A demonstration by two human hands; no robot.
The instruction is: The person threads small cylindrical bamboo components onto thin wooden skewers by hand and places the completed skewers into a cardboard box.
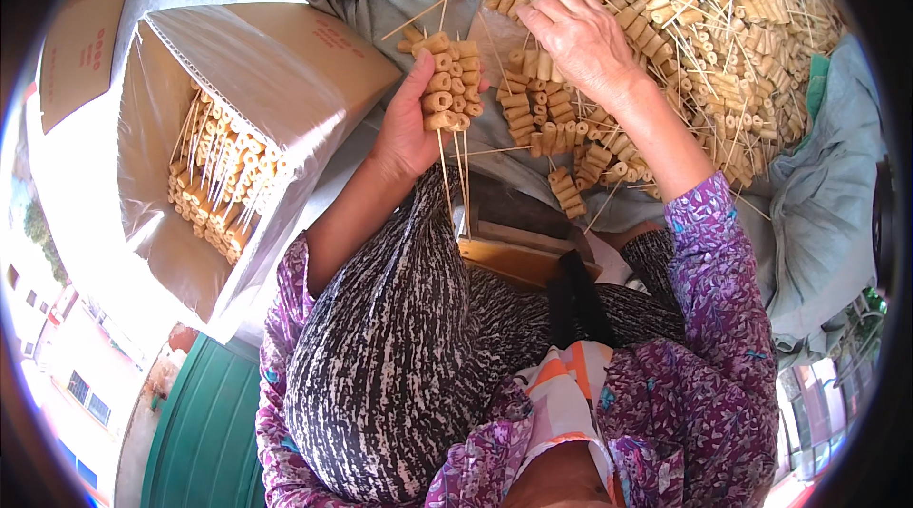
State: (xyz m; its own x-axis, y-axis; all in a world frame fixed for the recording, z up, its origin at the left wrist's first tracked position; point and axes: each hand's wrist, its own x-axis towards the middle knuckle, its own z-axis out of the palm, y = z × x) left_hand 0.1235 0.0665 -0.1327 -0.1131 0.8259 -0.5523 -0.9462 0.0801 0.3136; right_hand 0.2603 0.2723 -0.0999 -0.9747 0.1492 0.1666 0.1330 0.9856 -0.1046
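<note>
Holding a bundle of tan rolls on sticks [445, 89] in the left hand [407, 127], with the grip closed around it and stick ends [465, 180] pointing down toward the lap [380, 337]. Reaching with the right hand [585, 47] onto the heap of similar rolls [751, 108] on grey cloth [827, 194], grip loosely curved; cannot tell of anything held beneath. Seen at left: an open cardboard box [262, 70] with more skewered rolls [223, 175] inside.

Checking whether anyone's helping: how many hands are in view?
2: the left hand holds a bunch of skewered rolls; the right hand is at the big pile.
</note>
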